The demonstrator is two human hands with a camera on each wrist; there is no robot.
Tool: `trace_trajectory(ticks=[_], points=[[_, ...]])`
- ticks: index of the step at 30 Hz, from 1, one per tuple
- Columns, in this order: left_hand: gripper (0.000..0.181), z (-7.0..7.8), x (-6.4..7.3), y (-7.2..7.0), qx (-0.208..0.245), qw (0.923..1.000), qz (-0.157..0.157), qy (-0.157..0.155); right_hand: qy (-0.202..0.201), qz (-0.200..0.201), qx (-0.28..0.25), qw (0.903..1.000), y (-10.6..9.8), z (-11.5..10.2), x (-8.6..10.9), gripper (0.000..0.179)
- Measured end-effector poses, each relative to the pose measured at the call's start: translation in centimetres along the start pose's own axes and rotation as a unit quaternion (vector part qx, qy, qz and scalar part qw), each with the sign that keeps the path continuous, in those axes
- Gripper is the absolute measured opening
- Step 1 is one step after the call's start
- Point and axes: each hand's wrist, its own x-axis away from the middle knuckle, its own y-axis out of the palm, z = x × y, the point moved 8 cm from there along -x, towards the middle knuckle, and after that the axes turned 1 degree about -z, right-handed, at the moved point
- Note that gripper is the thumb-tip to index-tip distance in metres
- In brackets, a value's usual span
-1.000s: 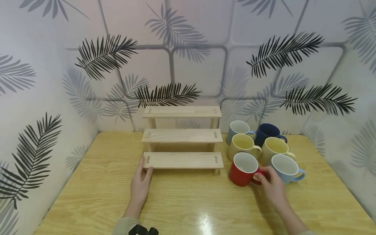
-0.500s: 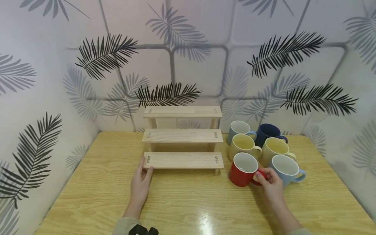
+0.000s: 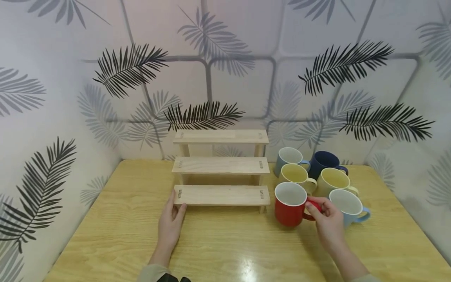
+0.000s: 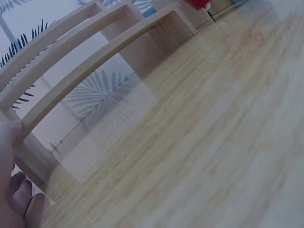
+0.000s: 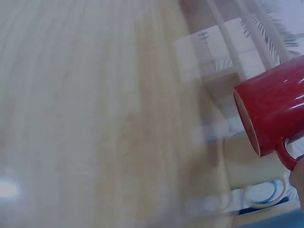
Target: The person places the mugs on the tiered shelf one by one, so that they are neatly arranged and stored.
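My right hand (image 3: 330, 225) pinches the handle of a red mug (image 3: 289, 213) with a white inside. The right wrist view shows this mug's base (image 5: 247, 124) raised off the table. At the lower left corner of a three-tier wooden step shelf (image 3: 222, 195), my left hand (image 3: 169, 227) holds the end of the bottom tier. Its thumb lies on the front edge, as the left wrist view shows, and its other fingers (image 4: 20, 192) curl beside the shelf's leg. All three tiers are bare.
Behind and beside the red mug stand a light blue mug (image 3: 347, 203), two yellow mugs (image 3: 295, 174), a dark blue mug (image 3: 322, 161) and another light blue mug (image 3: 284, 158). A leaf-patterned wall covering (image 3: 239, 90) borders the wooden table (image 3: 218, 243).
My right hand has lifted the red mug slightly off the table and tipped its front a little into view. The left hand keeps its place on the shelf.
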Motion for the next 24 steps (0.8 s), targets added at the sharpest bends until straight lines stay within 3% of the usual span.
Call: trace_trajectory(ticks=[12,18,24], points=[[0.070,0.1,0.2,0.1,0.004,0.9999,-0.015,-0.001,-0.040,-0.073,-0.022,0.9963,6.0,-5.8,-2.1,0.017],[0.070,0.2,0.4,0.1,0.003,0.9999,-0.013,-0.007,-0.077,-0.077,-0.012,0.9940,10.2,-7.6,-4.2,0.020],[0.070,-0.1,0.1,0.1,0.004,0.9999,-0.009,0.006,-0.078,-0.107,-0.011,0.9911,15.1,-8.7,-6.3,0.024]])
